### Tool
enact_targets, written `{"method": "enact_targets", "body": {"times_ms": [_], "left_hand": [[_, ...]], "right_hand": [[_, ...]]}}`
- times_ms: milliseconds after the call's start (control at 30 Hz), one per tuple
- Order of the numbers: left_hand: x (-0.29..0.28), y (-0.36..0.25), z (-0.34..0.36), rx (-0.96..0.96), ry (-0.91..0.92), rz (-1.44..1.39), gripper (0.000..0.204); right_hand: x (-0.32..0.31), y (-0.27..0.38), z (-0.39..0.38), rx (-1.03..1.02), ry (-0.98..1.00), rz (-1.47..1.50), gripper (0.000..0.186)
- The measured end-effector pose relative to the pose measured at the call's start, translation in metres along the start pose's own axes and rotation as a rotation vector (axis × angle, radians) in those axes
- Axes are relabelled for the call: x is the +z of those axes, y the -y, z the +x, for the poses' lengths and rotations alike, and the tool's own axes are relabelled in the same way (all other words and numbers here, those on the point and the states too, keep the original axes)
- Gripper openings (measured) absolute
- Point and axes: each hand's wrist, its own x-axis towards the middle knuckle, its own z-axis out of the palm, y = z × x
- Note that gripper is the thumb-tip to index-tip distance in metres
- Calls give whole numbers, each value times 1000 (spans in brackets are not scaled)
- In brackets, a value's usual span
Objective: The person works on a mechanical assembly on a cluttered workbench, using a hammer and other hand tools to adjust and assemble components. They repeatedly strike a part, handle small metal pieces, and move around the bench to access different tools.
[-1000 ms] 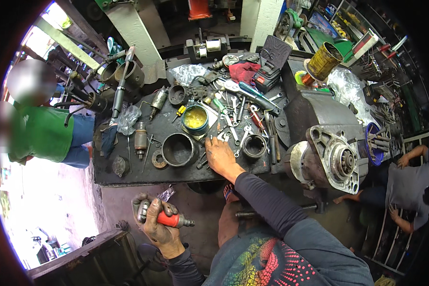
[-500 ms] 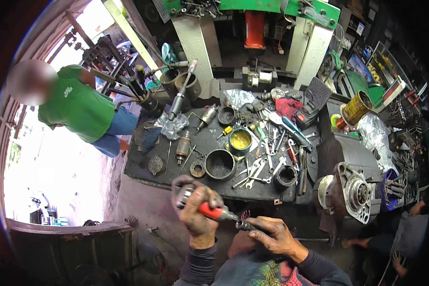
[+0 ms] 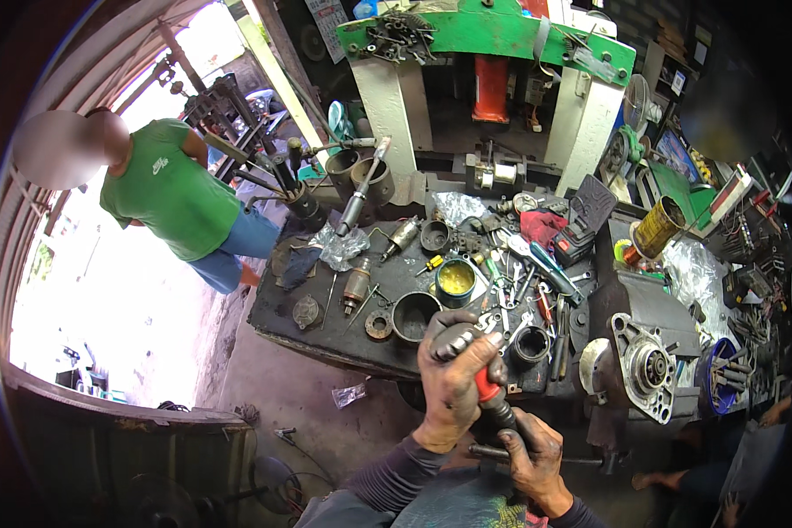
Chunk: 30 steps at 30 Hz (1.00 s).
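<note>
My left hand (image 3: 456, 378) is wrapped round a red-and-metal power tool (image 3: 487, 384), low in the middle of the view, in front of the bench. Just below it, my right hand (image 3: 537, 458) grips a dark socket (image 3: 504, 421) at the tool's tip, the two pieces meeting end to end. On the black bench (image 3: 326, 339) beyond my hands lie a cup of yellow grease (image 3: 456, 278), an empty-looking metal cylinder (image 3: 411, 312), scattered wrenches and several motor parts.
A person in a green shirt (image 3: 176, 198) stands left of the bench by a bright opening. A green-and-white press frame (image 3: 493, 37) rises behind. A large motor housing (image 3: 642, 370) sits right; part of another person (image 3: 752, 462) shows at the lower right edge.
My right hand left the bench and brought the socket to the tool's tip. My left hand raised the tool and turned it more upright. The view shifted, showing more of the press.
</note>
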Motion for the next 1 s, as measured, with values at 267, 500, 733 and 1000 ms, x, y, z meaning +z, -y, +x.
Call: {"method": "enact_targets", "body": {"times_ms": [267,500,733,1000], "left_hand": [[66,-35,-17,-175,767,-194,32],[201,-44,-10,239,1205,-81,55],[310,-10,6,787,1124,425,38],[320,24,23,751,926,663,21]], "right_hand": [[-69,33,-20,-127,101,140,46],[-164,64,-12,-411,-117,-6,51],[-257,28,30,-431,-275,-203,33],[-263,-22,64,-261,-129,-71,31]]}}
